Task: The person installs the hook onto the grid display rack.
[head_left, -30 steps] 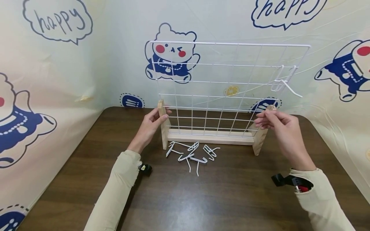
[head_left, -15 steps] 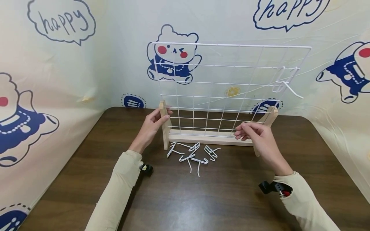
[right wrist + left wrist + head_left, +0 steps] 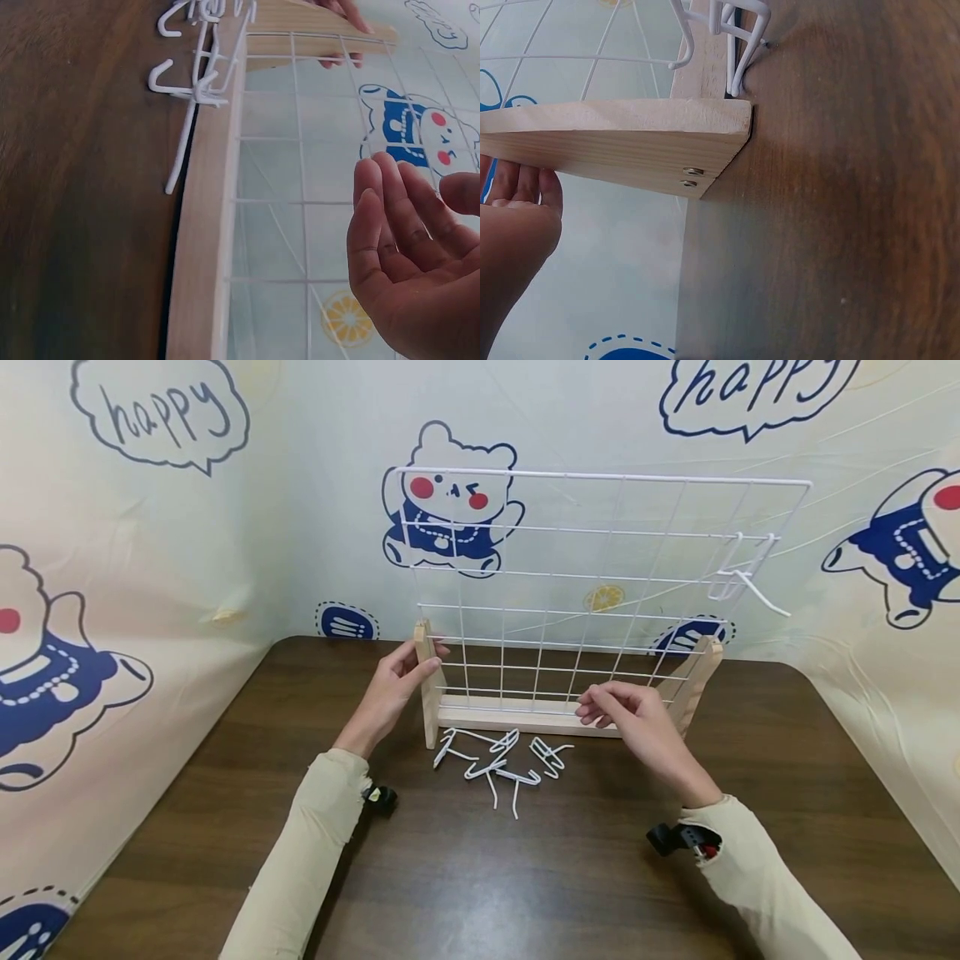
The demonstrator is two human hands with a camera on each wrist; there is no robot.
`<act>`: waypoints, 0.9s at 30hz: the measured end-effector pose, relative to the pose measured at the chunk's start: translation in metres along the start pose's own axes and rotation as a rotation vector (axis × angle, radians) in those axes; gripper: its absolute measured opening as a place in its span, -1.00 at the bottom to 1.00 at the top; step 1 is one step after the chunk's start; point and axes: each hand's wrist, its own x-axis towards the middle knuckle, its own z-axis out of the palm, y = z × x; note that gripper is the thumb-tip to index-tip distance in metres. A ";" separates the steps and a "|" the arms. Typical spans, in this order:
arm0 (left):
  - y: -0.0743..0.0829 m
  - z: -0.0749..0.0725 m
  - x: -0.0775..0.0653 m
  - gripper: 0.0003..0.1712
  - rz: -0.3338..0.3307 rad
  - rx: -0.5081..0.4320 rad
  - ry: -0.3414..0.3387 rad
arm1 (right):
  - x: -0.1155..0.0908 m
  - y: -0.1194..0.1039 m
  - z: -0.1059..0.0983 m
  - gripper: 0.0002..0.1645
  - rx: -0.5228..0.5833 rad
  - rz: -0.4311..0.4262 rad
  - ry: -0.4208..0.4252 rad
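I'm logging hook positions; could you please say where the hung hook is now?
In the head view, the hung hook is near the right edge of the wire grid, above the right wooden leg.

Dark brown table [image 3: 480,877], white hooks [image 3: 486,769], wire rack [image 3: 547,612]

On my head feed, the left hand [image 3: 390,685] grips the wooden leg [image 3: 429,702] of a wire rack [image 3: 546,611]; the right hand [image 3: 637,718] hovers near white hooks [image 3: 491,768] lying on the table [image 3: 480,868].
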 end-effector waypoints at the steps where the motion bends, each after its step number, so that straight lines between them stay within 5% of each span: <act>1: 0.000 0.000 0.001 -0.51 0.001 -0.003 0.001 | 0.001 0.002 0.002 -0.58 -0.003 -0.001 -0.004; 5: -0.001 0.002 0.002 -0.51 0.003 -0.009 -0.004 | -0.001 0.008 0.010 -0.64 -0.078 -0.024 -0.007; 12: -0.001 0.006 0.007 -0.55 0.003 -0.018 -0.014 | -0.006 0.019 0.024 -0.81 -0.464 -0.180 -0.074; 18: -0.001 0.005 0.002 -0.55 -0.011 -0.006 -0.001 | -0.010 0.031 0.033 -0.60 -0.582 -0.239 -0.264; 27: -0.003 -0.001 0.002 -0.50 0.000 -0.005 0.014 | -0.007 0.034 0.036 -0.54 -0.640 -0.267 -0.335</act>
